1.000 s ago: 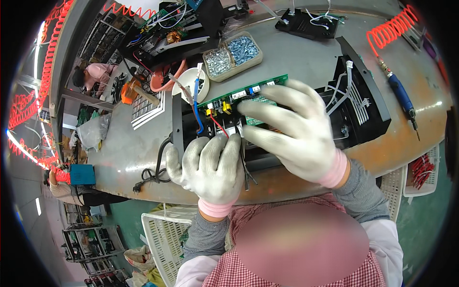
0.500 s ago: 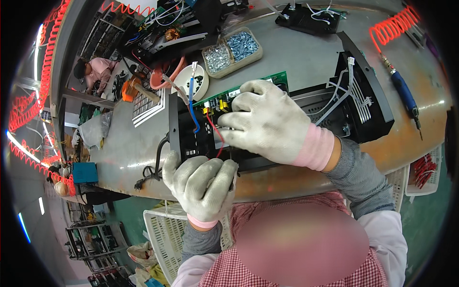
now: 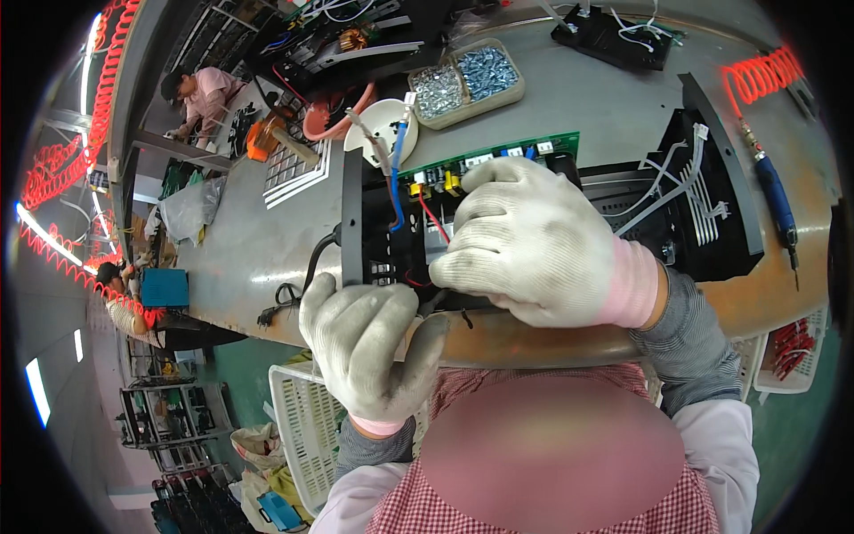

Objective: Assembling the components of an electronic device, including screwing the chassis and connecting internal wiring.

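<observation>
Chassis (image 3: 352, 227) at two gloved hands (image 3: 360, 343) (image 3: 543, 245)

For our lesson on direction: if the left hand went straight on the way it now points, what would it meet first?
The left hand would probably meet the left end of the black case first; depth is unclear, so they may already touch.

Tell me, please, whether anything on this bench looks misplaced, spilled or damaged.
Nothing looks clearly spilled or damaged; the screws sit within their tray. Slightly odd: the blue wire sticks up from the black case, its tip seemingly connected to nothing.
</observation>
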Demonstrator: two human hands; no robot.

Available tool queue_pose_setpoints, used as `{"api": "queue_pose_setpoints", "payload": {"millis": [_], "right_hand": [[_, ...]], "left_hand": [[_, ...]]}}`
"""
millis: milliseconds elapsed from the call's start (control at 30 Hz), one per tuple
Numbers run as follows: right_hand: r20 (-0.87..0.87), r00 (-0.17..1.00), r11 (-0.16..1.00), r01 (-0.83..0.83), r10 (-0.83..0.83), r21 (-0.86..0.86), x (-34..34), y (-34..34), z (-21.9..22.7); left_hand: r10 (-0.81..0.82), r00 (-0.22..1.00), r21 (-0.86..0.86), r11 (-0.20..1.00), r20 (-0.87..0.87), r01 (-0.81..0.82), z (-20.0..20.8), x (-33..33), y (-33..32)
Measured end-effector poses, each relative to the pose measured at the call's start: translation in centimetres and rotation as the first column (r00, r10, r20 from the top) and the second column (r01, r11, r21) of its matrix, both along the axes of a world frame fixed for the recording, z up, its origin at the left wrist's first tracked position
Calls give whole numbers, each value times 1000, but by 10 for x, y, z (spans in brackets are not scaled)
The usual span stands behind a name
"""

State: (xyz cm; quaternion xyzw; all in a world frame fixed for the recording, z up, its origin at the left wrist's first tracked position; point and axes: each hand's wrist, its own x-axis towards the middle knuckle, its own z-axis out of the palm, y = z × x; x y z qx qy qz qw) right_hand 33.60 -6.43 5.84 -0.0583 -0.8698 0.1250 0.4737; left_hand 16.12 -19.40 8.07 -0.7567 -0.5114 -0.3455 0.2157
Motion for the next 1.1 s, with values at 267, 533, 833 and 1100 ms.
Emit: {"api": "queue_pose_setpoints", "payload": {"millis": [267,533,833,1100], "right_hand": [[26,999,998,48,-47,-41,-8,-8,-4],[-87,990,994,107,-109,-27,-14,-10,0],[154,983,982,124,-103,-139,-15,-18,9],[225,915,943,326,-334,73,-30,-21,-3]], "left_hand": [[-50,949,-109,990,311,88,-1,-6,9],[-48,943,-77,994,330,78,6,-6,17],[65,965,119,992,-255,-35,13,-28,6],[154,715,-156,986,682,-63,-34,-30,-10]]}}
